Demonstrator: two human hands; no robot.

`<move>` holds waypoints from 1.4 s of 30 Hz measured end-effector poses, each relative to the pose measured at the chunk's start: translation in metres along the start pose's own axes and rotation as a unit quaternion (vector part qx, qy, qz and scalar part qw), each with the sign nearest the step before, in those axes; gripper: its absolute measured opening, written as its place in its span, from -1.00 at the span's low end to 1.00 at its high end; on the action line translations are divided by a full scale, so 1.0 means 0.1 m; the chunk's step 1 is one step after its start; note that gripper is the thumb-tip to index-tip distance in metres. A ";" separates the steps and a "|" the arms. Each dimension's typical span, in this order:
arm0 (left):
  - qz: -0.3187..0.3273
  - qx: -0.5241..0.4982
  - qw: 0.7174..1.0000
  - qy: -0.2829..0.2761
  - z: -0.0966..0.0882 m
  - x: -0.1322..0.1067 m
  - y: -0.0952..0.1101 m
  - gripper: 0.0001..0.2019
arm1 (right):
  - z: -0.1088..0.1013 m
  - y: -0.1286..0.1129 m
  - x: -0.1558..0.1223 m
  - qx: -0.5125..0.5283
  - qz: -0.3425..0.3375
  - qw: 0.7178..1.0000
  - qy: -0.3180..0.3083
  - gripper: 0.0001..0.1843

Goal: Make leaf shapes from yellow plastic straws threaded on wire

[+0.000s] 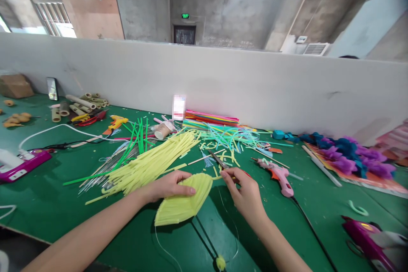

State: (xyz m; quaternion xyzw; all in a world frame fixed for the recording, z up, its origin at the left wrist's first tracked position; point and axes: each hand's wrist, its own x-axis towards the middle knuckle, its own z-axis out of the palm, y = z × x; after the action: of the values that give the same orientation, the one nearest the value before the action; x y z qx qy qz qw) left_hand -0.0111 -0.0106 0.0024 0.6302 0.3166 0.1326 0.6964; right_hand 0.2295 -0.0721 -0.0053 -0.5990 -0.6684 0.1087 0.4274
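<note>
My left hand [175, 187] grips a yellow, leaf-shaped piece [188, 202] built from fuzzy pipe cleaners laid side by side, the thumb flat on top. At its right tip, a short yellow pipe cleaner [217, 177] runs to the pinched fingertips of my right hand [240, 189]. Scissors [219, 161] with red handles lie just behind that hand, partly hidden by it. Two dark lines, sticks or shadows, run from below the leaf toward a small yellow ball [220, 262]. A thin pale wire or thread [234, 221] loops nearby.
A heap of yellow pipe cleaners [156, 161] lies beyond my left hand. A pink glue gun [279, 176] with a black cord is at right, a yellow glue gun [117, 122] at back left. Purple power strips [25, 165] sit at the sides. A white partition [204, 72] bounds the table.
</note>
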 end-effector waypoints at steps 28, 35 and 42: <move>0.003 0.011 0.997 0.078 -0.05 0.03 -0.05 -0.51 | -1.15 0.61 0.21 -0.293 0.257 0.921 0.013 -0.44; 0.003 0.014 0.998 0.061 -0.04 0.01 -0.01 -0.46 | -1.14 1.11 0.02 -0.437 0.346 0.830 -0.016 -0.08; -0.026 0.028 0.995 0.088 -0.04 0.02 -0.05 -0.31 | -0.88 1.17 0.05 -0.464 0.334 0.816 -0.084 -0.15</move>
State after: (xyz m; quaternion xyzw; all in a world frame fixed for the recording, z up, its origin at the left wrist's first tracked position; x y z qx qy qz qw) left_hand -0.0135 -0.0071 -0.0031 0.6271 0.3963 0.1608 0.6511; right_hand 0.3747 -0.0700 -0.0265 -0.9014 -0.4315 -0.0283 -0.0220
